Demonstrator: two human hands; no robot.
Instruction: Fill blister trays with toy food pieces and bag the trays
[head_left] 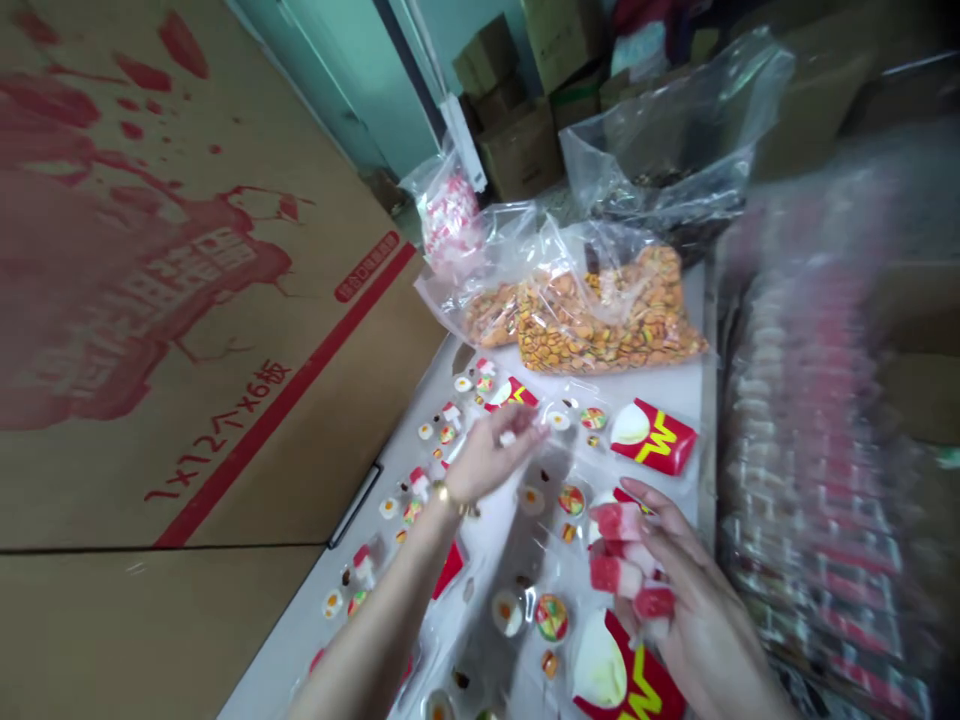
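Observation:
My right hand (697, 600) cups several red-and-white gummy candies (616, 575) in its curled fingers. My left hand (491, 452) reaches over the clear blister trays, its fingers drawn together around a small whitish bit that I cannot make out clearly. Beneath both hands, the compartments hold egg-shaped candies (508, 612), round pizza-like candies (551, 617) and small burger-like candies (550, 663). A red fries-box packet (654, 437) with a yellow mark lies in a tray beyond my right hand. Another red packet (628, 670) lies nearer, below that hand.
Clear bags of orange-yellow candies (600, 320) stand at the table's far end, beside a bag of red-and-white candies (450, 215). A large printed carton (187, 300) walls the left side. Stacked, blurred filled packs (817, 450) line the right. More cartons (517, 140) stand behind.

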